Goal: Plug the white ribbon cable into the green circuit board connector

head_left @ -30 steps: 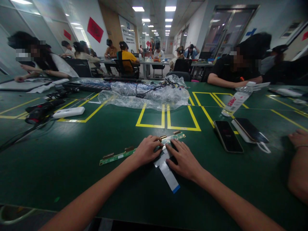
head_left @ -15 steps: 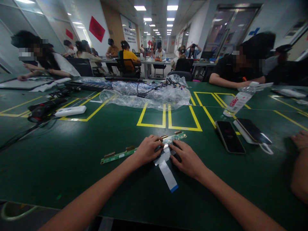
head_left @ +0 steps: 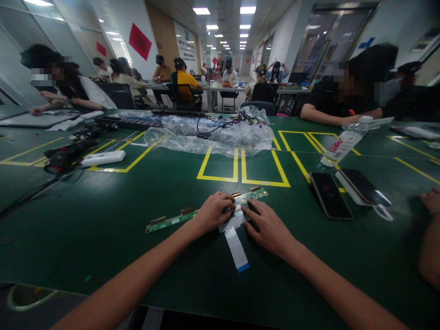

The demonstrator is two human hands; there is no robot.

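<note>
A long narrow green circuit board (head_left: 172,221) lies flat on the dark green table (head_left: 103,238). My left hand (head_left: 213,211) rests on the board's middle with fingers curled down onto it. My right hand (head_left: 268,227) lies just right of it, its fingertips pressing where a white flat ribbon cable (head_left: 235,238) with a blue tip meets the board. The cable runs from the board toward me between my two hands.
Two dark phones (head_left: 330,195) lie to the right, a plastic bottle (head_left: 342,144) beyond them. Crumpled clear plastic with black cables (head_left: 220,133) sits past the yellow tape boxes (head_left: 244,172). A white device (head_left: 103,158) and black gear lie left. Another person's arm (head_left: 429,238) rests at the right edge.
The ribbon cable's blue end has shifted a little toward the board and to the left. Both hands stay at the same spot on the board.
</note>
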